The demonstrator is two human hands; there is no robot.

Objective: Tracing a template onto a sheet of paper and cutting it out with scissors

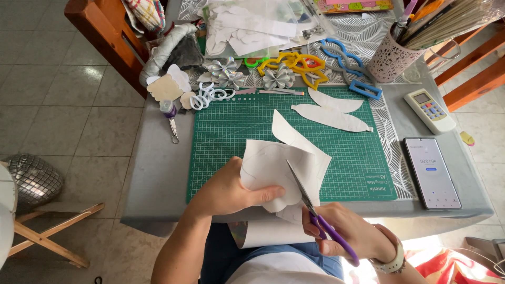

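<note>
White paper [268, 171] in left grip [231, 192]; scissors [310, 208] — right [347, 231]

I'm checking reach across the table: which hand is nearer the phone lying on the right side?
Right. The right hand with the purple scissors sits just left of the phone; the left hand holds the paper farther left.

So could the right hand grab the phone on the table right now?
Probably not straight away. The right hand is full, its fingers looped through the purple scissors, which are cutting the white paper. The phone lies close by with nothing between.
</note>
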